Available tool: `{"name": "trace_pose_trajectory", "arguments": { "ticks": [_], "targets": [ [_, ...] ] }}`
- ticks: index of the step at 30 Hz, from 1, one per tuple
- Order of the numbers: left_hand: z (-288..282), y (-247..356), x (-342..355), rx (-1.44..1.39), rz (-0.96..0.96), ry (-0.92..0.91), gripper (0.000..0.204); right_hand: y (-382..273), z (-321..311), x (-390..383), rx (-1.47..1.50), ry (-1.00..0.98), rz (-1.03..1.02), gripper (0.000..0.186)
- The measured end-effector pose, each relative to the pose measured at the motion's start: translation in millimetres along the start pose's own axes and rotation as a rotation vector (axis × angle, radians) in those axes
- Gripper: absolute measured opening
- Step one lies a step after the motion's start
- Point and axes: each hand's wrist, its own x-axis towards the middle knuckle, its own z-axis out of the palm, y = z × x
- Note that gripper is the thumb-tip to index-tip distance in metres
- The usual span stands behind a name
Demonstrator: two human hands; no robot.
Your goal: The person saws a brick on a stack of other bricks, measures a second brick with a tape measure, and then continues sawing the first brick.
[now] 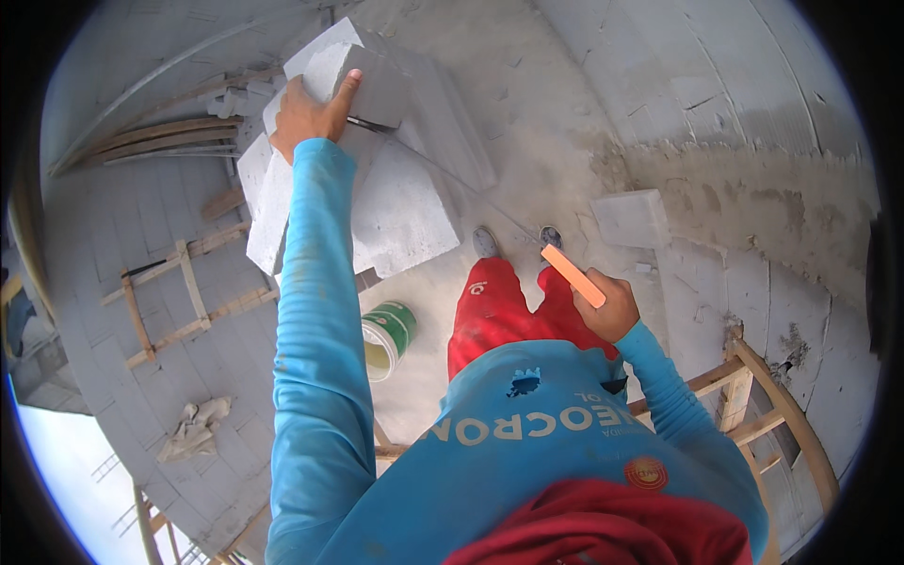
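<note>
My left hand is closed over the edge of a light grey concrete block, its thumb lying along the block's face. That block rests on a stack of larger pale blocks. In my right hand is the orange handle of a long, thin-bladed tool, which looks like a hand saw seen edge-on. Its narrow blade stretches up and left to the block, and the dark far end lies just beside my left hand. How deep the blade sits in the block, if at all, I cannot tell.
A green and white bucket stands left of my legs. Another pale block sits by the right wall. Wooden frames lean at the left, and a wooden trestle stands close on my right. A crumpled sack lies lower left.
</note>
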Motion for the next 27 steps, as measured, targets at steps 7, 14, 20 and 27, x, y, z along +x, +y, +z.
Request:
{"name": "trace_pose_trajectory", "arguments": {
  "ticks": [7, 14, 20, 27],
  "targets": [
    [2.8, -6.2, 12.8, -0.098, -0.037, -0.007, 0.116, 27.2, -34.3, -56.4, 0.063, 0.156, 0.170, 0.017],
    [-2.3, -11.6, -2.8, -0.246, 0.090, 0.061, 0.110, 9.8, -23.8, 19.4, 0.102, 0.331, 0.121, 0.018],
    [-3.0, -11.8, -8.2, -0.283, 0.130, 0.074, 0.111, -31.3, -29.7, 174.4, -0.059, 0.298, -0.174, 0.017],
    [-20.6, -6.6, -16.0, -0.394, 0.103, 0.025, 0.105, -115.8, -22.3, 370.3, 0.055, 0.110, -0.159, 0.033]
  ]
}}
